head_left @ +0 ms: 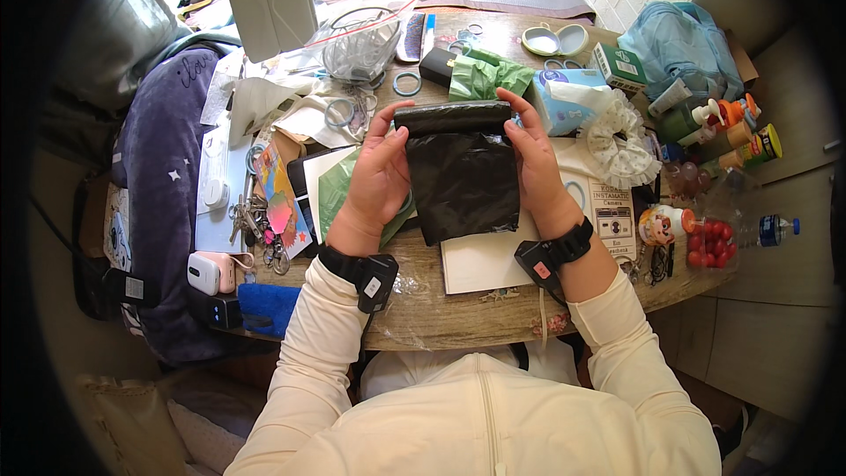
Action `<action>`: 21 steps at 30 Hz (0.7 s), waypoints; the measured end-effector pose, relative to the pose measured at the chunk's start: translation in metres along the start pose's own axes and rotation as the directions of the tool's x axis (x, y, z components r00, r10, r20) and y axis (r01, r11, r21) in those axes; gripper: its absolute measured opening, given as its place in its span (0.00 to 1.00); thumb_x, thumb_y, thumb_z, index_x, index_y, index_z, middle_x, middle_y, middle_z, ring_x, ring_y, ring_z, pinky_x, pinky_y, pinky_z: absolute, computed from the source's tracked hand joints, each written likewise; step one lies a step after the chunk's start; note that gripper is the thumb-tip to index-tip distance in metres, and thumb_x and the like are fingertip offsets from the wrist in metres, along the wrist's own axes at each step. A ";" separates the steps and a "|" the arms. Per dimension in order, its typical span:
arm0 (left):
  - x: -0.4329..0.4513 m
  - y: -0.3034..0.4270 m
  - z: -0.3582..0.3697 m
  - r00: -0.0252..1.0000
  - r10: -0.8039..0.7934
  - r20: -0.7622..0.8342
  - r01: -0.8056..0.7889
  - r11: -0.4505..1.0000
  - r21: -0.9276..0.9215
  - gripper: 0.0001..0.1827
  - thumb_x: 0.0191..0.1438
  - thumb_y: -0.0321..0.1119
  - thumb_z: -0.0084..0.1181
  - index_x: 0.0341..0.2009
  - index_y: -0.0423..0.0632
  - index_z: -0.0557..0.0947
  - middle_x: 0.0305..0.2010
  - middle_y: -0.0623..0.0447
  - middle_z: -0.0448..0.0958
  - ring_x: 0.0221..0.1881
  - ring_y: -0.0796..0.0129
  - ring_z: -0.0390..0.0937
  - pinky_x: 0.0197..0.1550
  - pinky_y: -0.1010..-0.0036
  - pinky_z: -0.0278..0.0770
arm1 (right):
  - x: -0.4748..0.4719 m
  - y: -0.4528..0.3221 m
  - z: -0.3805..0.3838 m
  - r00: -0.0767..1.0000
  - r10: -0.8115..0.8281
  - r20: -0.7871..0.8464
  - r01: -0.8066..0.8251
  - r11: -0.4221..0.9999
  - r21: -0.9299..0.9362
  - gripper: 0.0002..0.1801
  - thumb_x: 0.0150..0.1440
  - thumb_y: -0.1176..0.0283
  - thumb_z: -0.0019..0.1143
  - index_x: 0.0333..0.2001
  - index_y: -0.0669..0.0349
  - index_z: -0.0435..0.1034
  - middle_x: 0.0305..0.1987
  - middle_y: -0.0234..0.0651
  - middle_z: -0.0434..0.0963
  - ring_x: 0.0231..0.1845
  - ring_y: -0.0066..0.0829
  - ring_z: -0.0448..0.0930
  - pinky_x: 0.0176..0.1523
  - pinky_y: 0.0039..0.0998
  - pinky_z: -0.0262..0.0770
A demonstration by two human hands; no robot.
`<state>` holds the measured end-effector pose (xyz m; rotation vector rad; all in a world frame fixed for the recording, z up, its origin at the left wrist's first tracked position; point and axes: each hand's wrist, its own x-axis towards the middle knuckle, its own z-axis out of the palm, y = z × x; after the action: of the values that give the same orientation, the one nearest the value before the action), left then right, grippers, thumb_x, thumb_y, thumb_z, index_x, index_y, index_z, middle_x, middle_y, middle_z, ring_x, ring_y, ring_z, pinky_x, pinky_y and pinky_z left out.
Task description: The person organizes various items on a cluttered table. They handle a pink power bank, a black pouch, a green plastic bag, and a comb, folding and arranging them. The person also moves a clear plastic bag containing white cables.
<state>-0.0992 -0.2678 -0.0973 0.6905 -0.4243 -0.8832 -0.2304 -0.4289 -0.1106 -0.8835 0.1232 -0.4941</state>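
Between my two hands is a roll of black plastic bags [456, 118], held up above the table by its two ends. A loose black flap [466, 185] hangs down from the roll towards me. My left hand [380, 175] grips the left end with thumb and fingers. At the right end, my right hand [534, 158] pinches the roll the same way. Beneath the flap, a white sheet or open notebook [486, 264] lies on the wooden table. A green plastic piece [337, 188] is partly hidden behind my left hand.
Crowding the table are a tissue pack [568, 112], a crumpled green bag [492, 76], a frilly scrunchie [618, 139], keys [246, 219] and a blue cloth pouch [268, 309]. To the right stand several bottles [700, 116] and a clear box of red fruit [710, 244].
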 end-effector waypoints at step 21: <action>0.000 0.000 -0.004 1.000 -0.010 -0.019 0.010 1.000 -0.007 0.19 0.59 0.31 0.48 0.55 0.42 0.67 0.49 0.50 0.73 0.50 0.69 0.73 0.53 0.75 0.71 | -0.001 -0.002 0.007 0.998 0.025 -0.051 -0.024 1.000 0.006 0.19 0.60 0.75 0.42 0.57 0.57 0.61 0.41 0.29 0.74 0.42 0.17 0.74 0.50 0.20 0.69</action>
<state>-0.0965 -0.2664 -0.1002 0.6947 -0.4008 -0.8861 -0.2295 -0.4243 -0.1049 -0.8639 0.1793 -0.4939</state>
